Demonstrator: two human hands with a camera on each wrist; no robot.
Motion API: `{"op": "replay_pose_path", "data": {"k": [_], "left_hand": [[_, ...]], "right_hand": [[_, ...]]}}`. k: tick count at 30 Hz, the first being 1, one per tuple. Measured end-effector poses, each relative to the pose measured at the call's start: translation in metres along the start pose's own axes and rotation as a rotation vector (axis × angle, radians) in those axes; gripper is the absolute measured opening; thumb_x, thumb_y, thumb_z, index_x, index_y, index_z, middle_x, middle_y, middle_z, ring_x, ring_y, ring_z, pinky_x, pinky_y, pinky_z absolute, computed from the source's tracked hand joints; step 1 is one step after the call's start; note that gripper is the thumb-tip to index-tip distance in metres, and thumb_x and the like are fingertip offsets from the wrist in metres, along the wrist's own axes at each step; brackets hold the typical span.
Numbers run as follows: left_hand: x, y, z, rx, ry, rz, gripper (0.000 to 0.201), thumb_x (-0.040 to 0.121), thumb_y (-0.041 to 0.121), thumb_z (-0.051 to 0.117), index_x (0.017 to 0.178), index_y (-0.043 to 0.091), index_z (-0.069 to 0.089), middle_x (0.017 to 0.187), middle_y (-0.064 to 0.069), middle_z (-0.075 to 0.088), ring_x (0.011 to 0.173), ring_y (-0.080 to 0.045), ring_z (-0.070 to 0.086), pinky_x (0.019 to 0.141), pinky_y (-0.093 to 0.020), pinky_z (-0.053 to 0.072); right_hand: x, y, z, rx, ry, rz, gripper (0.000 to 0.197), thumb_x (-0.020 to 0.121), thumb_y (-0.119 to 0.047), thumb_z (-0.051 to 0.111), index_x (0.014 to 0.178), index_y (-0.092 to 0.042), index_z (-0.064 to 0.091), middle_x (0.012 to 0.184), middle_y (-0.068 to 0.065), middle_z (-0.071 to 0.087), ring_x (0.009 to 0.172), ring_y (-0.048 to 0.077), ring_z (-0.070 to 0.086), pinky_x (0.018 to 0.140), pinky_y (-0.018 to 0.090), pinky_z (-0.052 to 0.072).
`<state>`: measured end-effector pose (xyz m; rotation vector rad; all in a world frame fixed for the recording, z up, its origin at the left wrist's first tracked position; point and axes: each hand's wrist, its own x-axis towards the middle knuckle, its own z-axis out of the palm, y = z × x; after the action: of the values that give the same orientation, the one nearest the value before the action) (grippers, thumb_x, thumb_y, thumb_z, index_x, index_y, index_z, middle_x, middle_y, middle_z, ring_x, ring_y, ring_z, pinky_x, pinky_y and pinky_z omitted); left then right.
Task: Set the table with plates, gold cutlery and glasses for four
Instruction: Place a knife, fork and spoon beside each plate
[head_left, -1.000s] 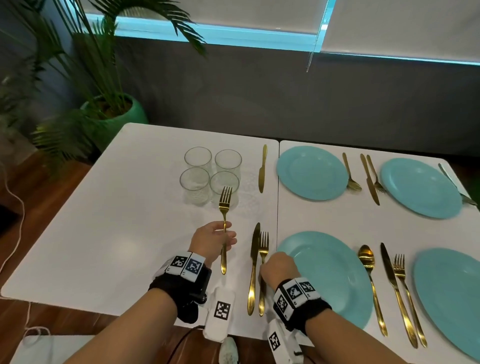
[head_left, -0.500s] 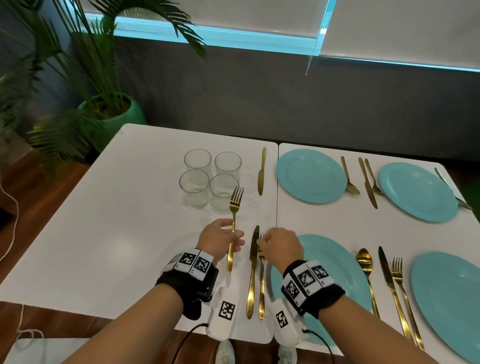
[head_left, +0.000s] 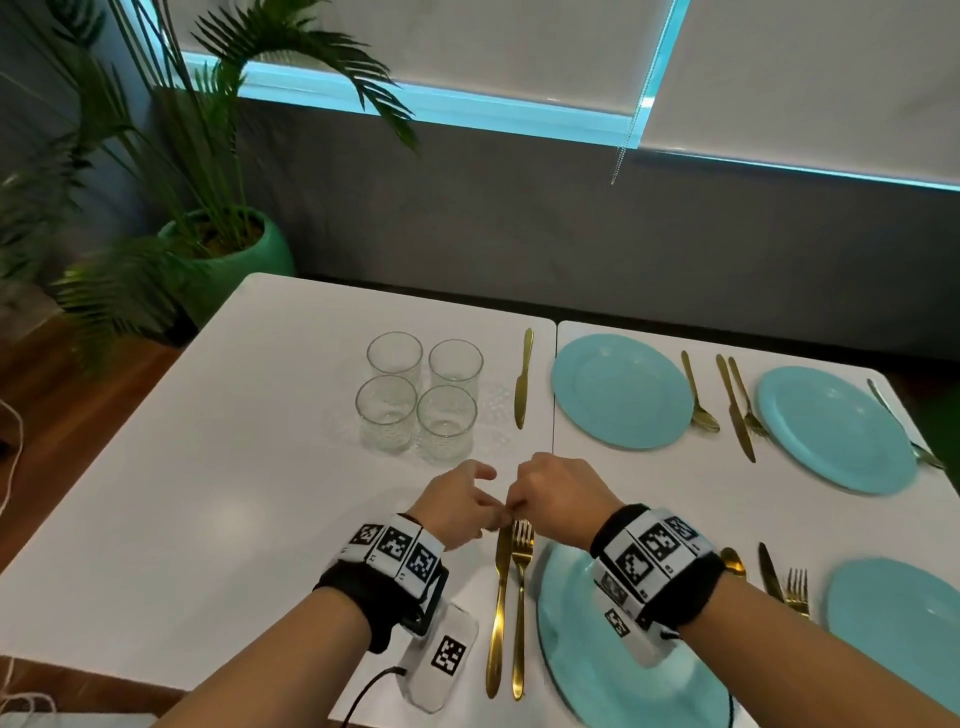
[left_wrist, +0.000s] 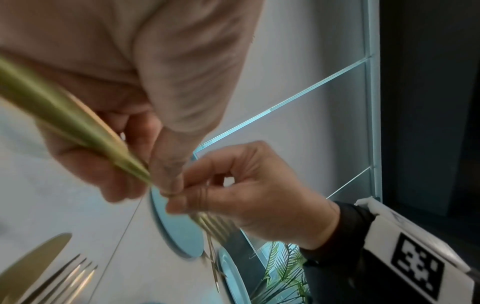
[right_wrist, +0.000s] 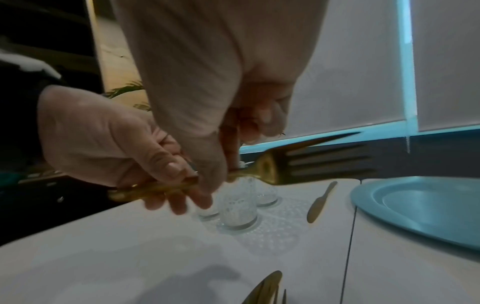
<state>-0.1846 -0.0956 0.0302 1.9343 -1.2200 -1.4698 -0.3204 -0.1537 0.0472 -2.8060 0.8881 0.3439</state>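
A gold fork (right_wrist: 298, 166) hangs level just above the white table (head_left: 208, 493), held by both hands. My left hand (head_left: 485, 519) grips its handle (left_wrist: 64, 119); my right hand (head_left: 517, 506) pinches its neck. In the head view the hands hide this fork. Just below them a gold knife (head_left: 501, 597) and a second fork (head_left: 521, 597) lie left of the near teal plate (head_left: 582, 665). Three more teal plates (head_left: 621, 389) (head_left: 836, 428) (head_left: 898, 623) lie with gold cutlery between them. Several empty glasses (head_left: 421, 400) stand clustered just beyond the hands.
A lone gold knife (head_left: 523, 376) lies right of the glasses, beside the seam (head_left: 553, 415) between the two table halves. A potted palm (head_left: 223, 249) stands off the far left corner. A grey wall runs behind the table.
My left hand has carried the fork rightward and tipped it level. My right hand has left the cutlery beside the near plate and come up to pinch the fork's neck.
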Motion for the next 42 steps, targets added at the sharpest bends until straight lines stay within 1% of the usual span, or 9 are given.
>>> {"op": "replay_pose_path", "data": {"k": [2,6,11,16,21,25,31,35,42], "left_hand": [[0.007,0.007,-0.008,0.08,0.113,0.05,0.056,0.084,0.022,0.067,0.133,0.012,0.042,0.126,-0.007,0.062,0.11,-0.017,0.059,0.087,-0.022,0.045],[0.019,0.026,-0.029,-0.017,0.369,0.104,0.041,0.088,0.025,0.062,0.125,0.013,0.05,0.122,-0.003,0.062,0.112,-0.016,0.057,0.094,-0.024,0.042],[0.039,0.04,-0.052,-0.13,0.527,0.118,0.029,0.09,0.021,0.059,0.118,0.015,0.054,0.11,0.001,0.064,0.098,-0.011,0.056,0.086,-0.02,0.039],[0.061,0.037,-0.065,-0.184,0.585,0.122,0.022,0.089,0.02,0.059,0.112,0.018,0.056,0.092,0.012,0.061,0.089,-0.005,0.056,0.065,-0.004,0.039],[0.074,0.038,-0.076,-0.205,0.61,0.149,0.015,0.089,0.018,0.059,0.104,0.02,0.058,0.086,0.016,0.061,0.083,0.003,0.056,0.059,0.005,0.039],[0.081,0.038,-0.085,-0.201,0.637,0.157,0.015,0.09,0.019,0.059,0.105,0.021,0.058,0.085,0.017,0.06,0.081,0.002,0.057,0.065,0.002,0.041],[0.083,0.031,-0.088,-0.188,0.645,0.15,0.018,0.089,0.02,0.059,0.107,0.019,0.059,0.086,0.018,0.06,0.081,0.007,0.056,0.066,0.003,0.04],[0.082,0.025,-0.089,-0.197,0.643,0.142,0.017,0.089,0.018,0.06,0.106,0.019,0.06,0.086,0.016,0.062,0.08,0.005,0.057,0.065,0.004,0.04],[0.079,0.021,-0.09,-0.23,0.638,0.135,0.015,0.089,0.018,0.06,0.104,0.02,0.059,0.086,0.015,0.062,0.08,0.004,0.057,0.071,-0.008,0.044]], "right_hand": [[0.003,0.017,-0.002,0.102,-0.013,0.162,0.022,0.092,-0.026,0.053,0.106,-0.023,0.07,0.101,-0.001,0.068,0.096,0.017,0.059,0.076,0.028,0.044],[0.023,0.066,-0.004,0.379,-0.036,0.527,0.018,0.083,-0.027,0.068,0.098,-0.02,0.074,0.102,-0.003,0.071,0.095,0.014,0.063,0.08,0.024,0.05],[0.076,0.11,0.0,0.319,-0.115,0.745,0.044,0.092,-0.044,0.051,0.123,-0.014,0.06,0.128,0.004,0.059,0.119,0.022,0.053,0.098,0.03,0.041],[0.133,0.134,0.006,0.567,-0.077,0.957,0.044,0.088,-0.034,0.063,0.119,-0.004,0.056,0.122,0.01,0.06,0.105,0.026,0.058,0.081,0.027,0.043],[0.169,0.146,0.012,0.741,0.016,0.985,0.023,0.087,-0.023,0.064,0.08,-0.002,0.059,0.106,0.015,0.066,0.085,0.03,0.059,0.073,0.029,0.047],[0.181,0.152,0.015,0.789,0.084,1.004,0.016,0.089,-0.015,0.059,0.09,0.0,0.064,0.108,0.018,0.066,0.08,0.029,0.057,0.068,0.026,0.044],[0.193,0.147,0.013,0.757,0.118,0.949,0.032,0.093,-0.01,0.051,0.122,-0.001,0.058,0.125,0.016,0.059,0.115,0.029,0.057,0.079,0.028,0.045],[0.197,0.149,0.01,0.552,0.125,0.881,0.021,0.096,-0.007,0.046,0.096,0.0,0.066,0.099,0.012,0.063,0.102,0.025,0.064,0.08,0.026,0.051],[0.199,0.152,0.012,0.48,0.118,0.864,0.038,0.093,-0.008,0.052,0.057,-0.011,0.04,0.078,0.005,0.057,0.078,0.019,0.06,0.078,0.027,0.055]]}}
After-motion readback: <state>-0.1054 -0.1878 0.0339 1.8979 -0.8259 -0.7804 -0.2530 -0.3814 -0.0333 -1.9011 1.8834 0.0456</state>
